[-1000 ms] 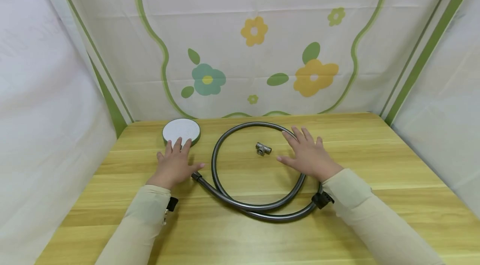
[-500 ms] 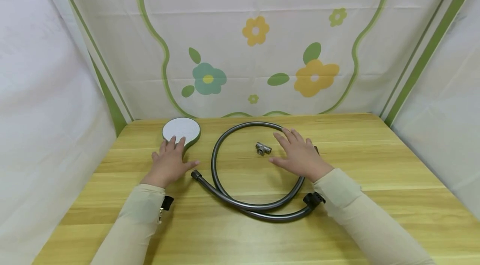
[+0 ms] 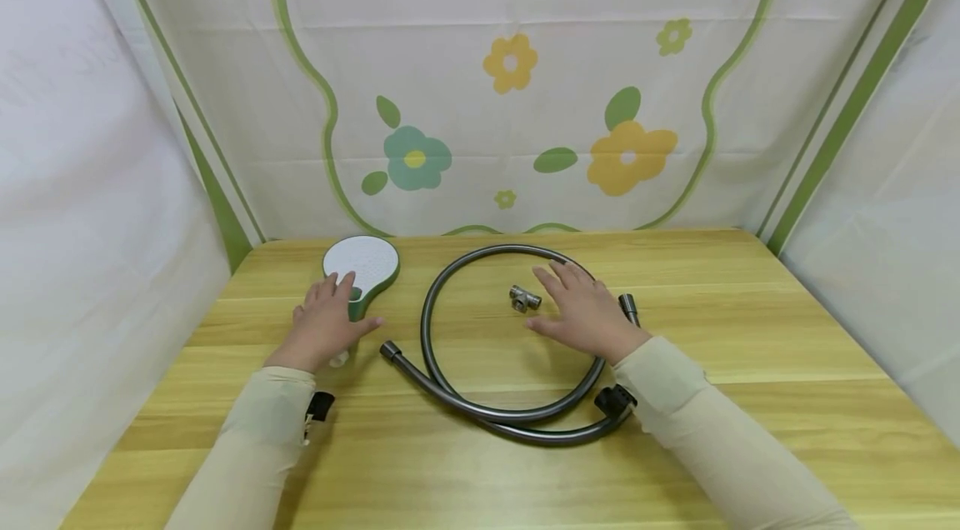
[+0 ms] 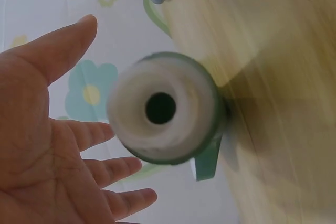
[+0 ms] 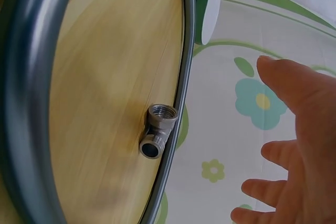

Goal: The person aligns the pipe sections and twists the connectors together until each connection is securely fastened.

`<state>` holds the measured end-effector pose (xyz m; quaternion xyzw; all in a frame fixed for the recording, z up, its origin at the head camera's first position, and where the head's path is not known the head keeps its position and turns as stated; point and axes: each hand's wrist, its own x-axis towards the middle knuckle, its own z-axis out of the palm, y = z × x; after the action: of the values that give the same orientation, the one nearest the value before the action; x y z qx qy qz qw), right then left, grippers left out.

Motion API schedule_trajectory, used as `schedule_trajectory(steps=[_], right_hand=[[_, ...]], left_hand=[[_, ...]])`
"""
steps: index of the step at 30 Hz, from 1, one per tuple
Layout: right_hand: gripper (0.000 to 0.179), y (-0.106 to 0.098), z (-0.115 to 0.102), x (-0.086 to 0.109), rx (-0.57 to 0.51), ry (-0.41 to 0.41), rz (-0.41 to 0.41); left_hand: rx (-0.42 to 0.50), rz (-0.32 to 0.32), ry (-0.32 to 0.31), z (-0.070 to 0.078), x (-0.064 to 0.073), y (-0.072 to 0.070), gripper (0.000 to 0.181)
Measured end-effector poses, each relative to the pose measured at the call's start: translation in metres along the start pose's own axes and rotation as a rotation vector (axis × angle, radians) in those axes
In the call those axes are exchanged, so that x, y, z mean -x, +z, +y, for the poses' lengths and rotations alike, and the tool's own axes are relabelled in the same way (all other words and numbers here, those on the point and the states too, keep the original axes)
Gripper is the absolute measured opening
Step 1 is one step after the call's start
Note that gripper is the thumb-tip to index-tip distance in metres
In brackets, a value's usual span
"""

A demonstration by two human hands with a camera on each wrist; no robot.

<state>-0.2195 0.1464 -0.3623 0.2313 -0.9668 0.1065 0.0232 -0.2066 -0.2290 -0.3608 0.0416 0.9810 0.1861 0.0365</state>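
Observation:
A green and white shower head lies at the table's left, its handle running toward the person. Over that handle hovers the left hand, fingers spread, covering part of it. In the left wrist view the handle's round white end faces the camera, apart from the fingers. A dark grey shower hose is coiled in the middle. Inside the loop lies a small metal tee fitting, its threaded mouth showing in the right wrist view. The right hand hangs over the loop's right side, fingers extended, holding nothing.
One hose end points to the left hand; the other hose end sticks up beyond the right hand. A flowered cloth wall closes off the back of the wooden table, with white cloth at both sides.
Both hands have drifted left and the left one also slightly nearer the person. More of the shower head's handle and the hose's right end now show. The objects lie where they were.

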Motion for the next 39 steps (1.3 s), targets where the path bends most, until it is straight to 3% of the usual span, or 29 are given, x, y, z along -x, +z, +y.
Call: schedule_trajectory(steps=[8, 16, 21, 32, 39], right_hand=[[0.084, 0.002, -0.008, -0.004, -0.052, -0.028, 0.025], [0.085, 0.002, -0.020, -0.008, -0.089, -0.067, 0.012], [0.085, 0.002, -0.025, -0.010, -0.111, -0.050, -0.020], [0.084, 0.005, -0.035, -0.015, -0.212, -0.050, -0.057], [0.084, 0.009, -0.045, -0.018, -0.274, -0.052, -0.080]], left_hand=[[0.070, 0.018, 0.028, -0.006, -0.002, -0.004, 0.094], [0.164, 0.019, 0.061, -0.012, -0.002, -0.008, 0.091], [0.211, 0.021, 0.069, -0.019, -0.004, -0.007, 0.090], [0.281, 0.003, 0.052, -0.027, -0.007, -0.007, 0.091], [0.352, -0.025, 0.003, -0.032, -0.009, -0.007, 0.090]])
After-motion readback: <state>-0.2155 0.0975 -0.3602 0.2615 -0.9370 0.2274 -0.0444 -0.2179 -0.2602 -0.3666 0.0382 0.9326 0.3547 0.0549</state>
